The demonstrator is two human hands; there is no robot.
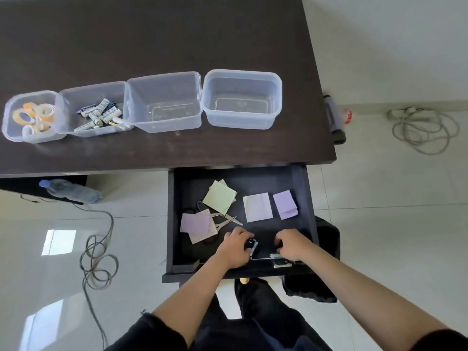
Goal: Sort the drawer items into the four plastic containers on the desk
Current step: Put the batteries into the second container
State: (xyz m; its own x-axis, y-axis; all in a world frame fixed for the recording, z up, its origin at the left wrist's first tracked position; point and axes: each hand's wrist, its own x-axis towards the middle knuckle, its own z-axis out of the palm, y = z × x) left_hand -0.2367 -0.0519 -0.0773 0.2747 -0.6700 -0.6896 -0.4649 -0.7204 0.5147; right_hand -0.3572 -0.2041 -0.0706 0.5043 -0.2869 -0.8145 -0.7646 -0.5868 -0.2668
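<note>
Both hands down in the open drawer (305, 198), front edge, picking at small items.

Left hand (234, 248) curled, pinching a small black clip-like object (253, 245) near the drawer front. Right hand (291, 245) fingers curled over something just behind the batteries (281, 260) lying at the front wall; what it grips, if anything, cannot tell. Still in drawer: green sticky notes (219, 197), pale pad (257, 207), purple pad (285, 204), purple notes on a beige pad (196, 224) at left, metal clips (225, 219) between them. On the desk (152, 41), four clear containers in a row: leftmost (10, 133) holds tape rolls (34, 116), second (68, 97) holds batteries (100, 114), third (164, 84) and fourth (241, 77) hold nothing visible. Water bottle (71, 191) and cables (98, 259) on the floor.
</note>
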